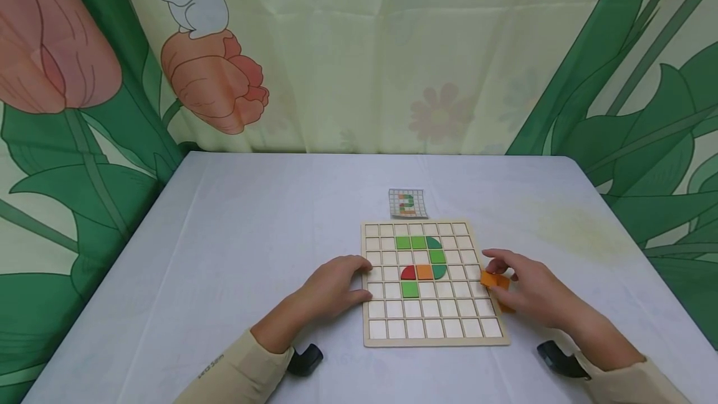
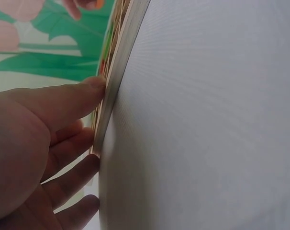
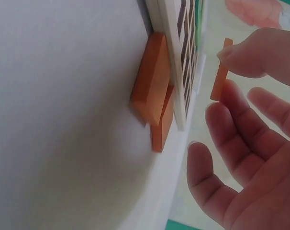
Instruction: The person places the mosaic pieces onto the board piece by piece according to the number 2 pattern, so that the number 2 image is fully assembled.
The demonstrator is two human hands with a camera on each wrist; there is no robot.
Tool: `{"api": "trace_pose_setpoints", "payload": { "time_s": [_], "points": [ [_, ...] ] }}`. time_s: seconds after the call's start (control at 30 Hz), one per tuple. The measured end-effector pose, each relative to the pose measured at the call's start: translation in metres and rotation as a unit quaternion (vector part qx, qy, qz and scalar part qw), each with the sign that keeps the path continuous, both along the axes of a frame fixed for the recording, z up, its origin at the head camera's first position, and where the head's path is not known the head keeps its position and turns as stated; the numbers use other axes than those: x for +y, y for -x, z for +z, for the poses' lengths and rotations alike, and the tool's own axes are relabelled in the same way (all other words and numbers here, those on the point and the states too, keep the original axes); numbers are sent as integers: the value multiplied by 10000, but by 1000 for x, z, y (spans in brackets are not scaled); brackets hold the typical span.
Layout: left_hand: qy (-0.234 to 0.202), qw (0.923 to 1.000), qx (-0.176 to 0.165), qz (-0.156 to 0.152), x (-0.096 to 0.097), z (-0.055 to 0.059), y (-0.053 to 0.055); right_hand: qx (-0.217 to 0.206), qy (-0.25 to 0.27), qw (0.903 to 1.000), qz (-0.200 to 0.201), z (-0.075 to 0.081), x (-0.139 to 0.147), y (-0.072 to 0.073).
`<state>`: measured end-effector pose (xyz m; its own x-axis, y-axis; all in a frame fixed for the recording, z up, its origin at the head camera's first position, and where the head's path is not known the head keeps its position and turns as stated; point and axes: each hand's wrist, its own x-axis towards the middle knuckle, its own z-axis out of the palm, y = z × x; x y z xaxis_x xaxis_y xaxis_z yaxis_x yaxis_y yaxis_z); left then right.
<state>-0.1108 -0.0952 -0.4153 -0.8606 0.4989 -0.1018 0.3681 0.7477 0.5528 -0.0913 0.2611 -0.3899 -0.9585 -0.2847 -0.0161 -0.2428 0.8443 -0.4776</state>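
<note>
A wooden grid board (image 1: 437, 342) lies flat on the table. In it sit several green squares (image 1: 410, 290), two dark green quarter-rounds (image 1: 434, 242), a red quarter-round (image 1: 409, 273) and an orange square (image 1: 425, 272). My left hand (image 1: 332, 285) touches the board's left edge with thumb and fingertips, its fingers fairly straight. At the right edge my right hand (image 1: 533, 285) pinches an orange square tile (image 3: 222, 72) between thumb and finger, raised off the table. Two more orange tiles (image 3: 152, 79) lie beside the board below that hand, partly hidden from the head view.
A small pattern card (image 1: 407, 203) with a coloured figure on a grid lies just behind the board. The white-covered table (image 1: 252, 217) ends at a printed curtain (image 1: 348, 55) with flowers and leaves. A dark wrist device shows at each sleeve.
</note>
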Motion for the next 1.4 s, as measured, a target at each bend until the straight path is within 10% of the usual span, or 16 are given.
{"api": "trace_pose_setpoints", "payload": {
  "time_s": [1.4],
  "points": [
    [-92, 9999, 78, -59, 0, 4, -2, 528, 497, 9842, 1615, -2, -65, 1]
  ]
}}
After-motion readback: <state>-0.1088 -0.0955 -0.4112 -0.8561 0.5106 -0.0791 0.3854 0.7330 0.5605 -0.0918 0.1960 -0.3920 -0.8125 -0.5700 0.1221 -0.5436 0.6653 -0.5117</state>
